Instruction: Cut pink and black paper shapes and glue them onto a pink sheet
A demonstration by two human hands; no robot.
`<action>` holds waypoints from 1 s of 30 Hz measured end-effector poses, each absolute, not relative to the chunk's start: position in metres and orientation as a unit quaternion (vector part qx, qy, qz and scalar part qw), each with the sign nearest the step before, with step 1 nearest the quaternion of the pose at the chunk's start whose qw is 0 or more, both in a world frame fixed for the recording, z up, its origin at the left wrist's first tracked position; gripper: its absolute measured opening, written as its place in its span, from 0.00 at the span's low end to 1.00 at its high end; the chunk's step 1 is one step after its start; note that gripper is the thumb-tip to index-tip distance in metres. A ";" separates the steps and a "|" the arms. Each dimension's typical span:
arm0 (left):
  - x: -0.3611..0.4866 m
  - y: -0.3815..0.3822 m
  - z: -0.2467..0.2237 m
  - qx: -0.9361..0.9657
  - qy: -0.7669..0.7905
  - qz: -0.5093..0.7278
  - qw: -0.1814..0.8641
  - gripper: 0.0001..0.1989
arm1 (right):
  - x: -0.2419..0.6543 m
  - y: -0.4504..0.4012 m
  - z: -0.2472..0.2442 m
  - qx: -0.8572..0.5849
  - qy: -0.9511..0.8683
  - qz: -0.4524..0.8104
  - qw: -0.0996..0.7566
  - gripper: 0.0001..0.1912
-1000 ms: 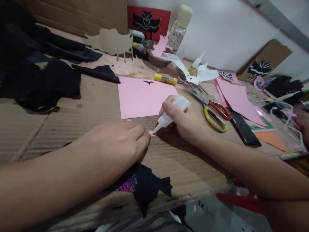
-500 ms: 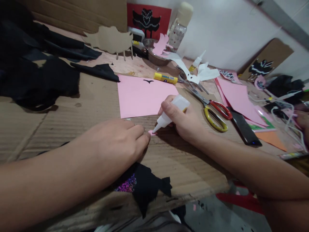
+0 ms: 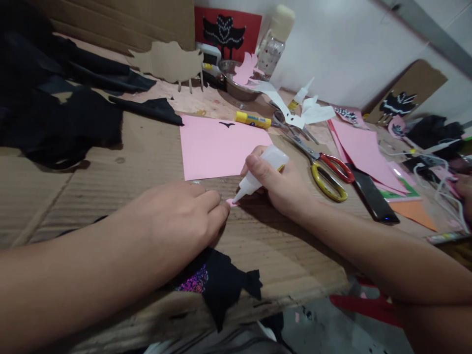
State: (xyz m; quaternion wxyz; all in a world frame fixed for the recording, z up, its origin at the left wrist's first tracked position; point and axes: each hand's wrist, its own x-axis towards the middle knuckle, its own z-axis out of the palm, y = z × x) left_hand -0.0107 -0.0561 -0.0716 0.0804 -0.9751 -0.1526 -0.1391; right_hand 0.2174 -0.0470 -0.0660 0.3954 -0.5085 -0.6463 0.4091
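Note:
My right hand (image 3: 280, 184) is closed around a white glue bottle (image 3: 263, 171), tilted nozzle-down. Its tip touches a small pink paper piece (image 3: 232, 202) lying on the cardboard. Fingertips of my left hand (image 3: 184, 211) pinch the left edge of that piece; most of it is hidden under them. Just behind both hands lies a pink paper sheet (image 3: 217, 150) with a small black cutout (image 3: 227, 124) near its top edge. In front of my left wrist is a black fabric piece (image 3: 224, 275) with a glittery purple patch (image 3: 193, 280).
Scissors (image 3: 328, 172) with red and yellow handles lie right of my right hand, beside a black flat device (image 3: 374, 194) and pink sheets (image 3: 368, 152). A yellow glue stick (image 3: 252, 119) and metal bowl (image 3: 239, 91) stand behind. Black fabric (image 3: 66, 123) heaps at left. Another person's hand (image 3: 463, 187) shows far right.

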 end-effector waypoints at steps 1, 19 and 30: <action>-0.011 -0.056 -0.072 -0.975 -0.153 -0.140 0.083 0.14 | 0.217 -0.047 -0.066 -0.508 -0.645 0.410 0.397 0.32; -0.004 -0.061 -0.089 -0.958 -0.172 -0.195 0.122 0.15 | 0.222 -0.047 -0.068 -0.460 -0.610 0.460 0.453 0.32; -0.001 -0.038 -0.124 -0.922 -0.143 -0.318 0.169 0.16 | 0.216 -0.045 -0.075 -0.447 -0.568 0.506 0.470 0.24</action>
